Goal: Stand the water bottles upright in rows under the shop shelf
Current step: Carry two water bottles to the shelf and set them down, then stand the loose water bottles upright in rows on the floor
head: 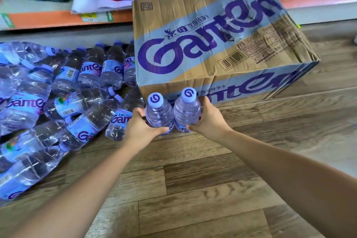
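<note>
At centre, just in front of 1 carton (212,44): 2 bottles upright, side by side; left hand (142,125) grasps the left bottle (159,114), right hand (207,117) grasps the right bottle (187,110). At left, approx. a dozen lying bottles (77,100) (exact no. unclear) below the shelf (58,19). Est. stage: early, no rows yet

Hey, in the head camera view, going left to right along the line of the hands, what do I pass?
First the pile of lying bottles, left hand, left upright bottle, right upright bottle, right hand.
</note>
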Motion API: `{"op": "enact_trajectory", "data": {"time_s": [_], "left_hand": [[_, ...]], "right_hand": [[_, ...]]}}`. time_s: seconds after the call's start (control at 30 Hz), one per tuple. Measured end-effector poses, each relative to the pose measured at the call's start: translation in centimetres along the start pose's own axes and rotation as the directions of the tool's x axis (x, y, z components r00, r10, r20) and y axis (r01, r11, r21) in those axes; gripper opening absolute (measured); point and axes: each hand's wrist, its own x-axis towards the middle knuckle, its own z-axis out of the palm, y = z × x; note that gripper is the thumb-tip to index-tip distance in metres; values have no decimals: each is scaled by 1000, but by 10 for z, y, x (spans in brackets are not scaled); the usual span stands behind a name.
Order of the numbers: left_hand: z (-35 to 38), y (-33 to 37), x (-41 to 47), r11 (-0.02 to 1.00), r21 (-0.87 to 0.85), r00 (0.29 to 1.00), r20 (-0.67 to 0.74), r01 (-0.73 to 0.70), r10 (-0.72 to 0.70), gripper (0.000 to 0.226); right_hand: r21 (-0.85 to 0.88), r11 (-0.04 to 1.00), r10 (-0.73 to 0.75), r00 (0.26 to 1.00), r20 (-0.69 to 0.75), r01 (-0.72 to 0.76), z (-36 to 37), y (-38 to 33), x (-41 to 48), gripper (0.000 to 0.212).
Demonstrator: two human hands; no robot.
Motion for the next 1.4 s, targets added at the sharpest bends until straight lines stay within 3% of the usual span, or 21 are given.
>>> {"op": "enact_trajectory", "data": {"time_s": [0.17, 0.4, 0.73, 0.93, 1.17, 1.4], "left_hand": [[-7, 0, 1, 997, 55, 997, 59, -56, 53, 58], [-15, -1, 8, 987, 111, 988, 114, -113, 100, 64], [-6, -2, -4, 986, 67, 988, 38, -150, 148, 61], [-14, -6, -1, 974, 187, 978, 186, -124, 89, 71], [-58, 18, -7, 932, 254, 915, 374, -257, 150, 88], [-139, 68, -12, 720, 468, 812, 536, -513, 230, 74]], "right_hand": [[72, 997, 4, 1000, -14, -3, 4, 0, -5, 60], [89, 995, -31, 998, -53, 35, 6, -1, -5, 61], [68, 997, -33, 997, -66, 38, 8, 4, -6, 67], [-101, 995, -4, 1000, 20, 6, 1, -9, -3, 82], [-207, 977, 37, 998, -57, -48, -29, -65, -24, 87], [-481, 876, -42, 999, -22, 26, -65, -169, -39, 69]]}}
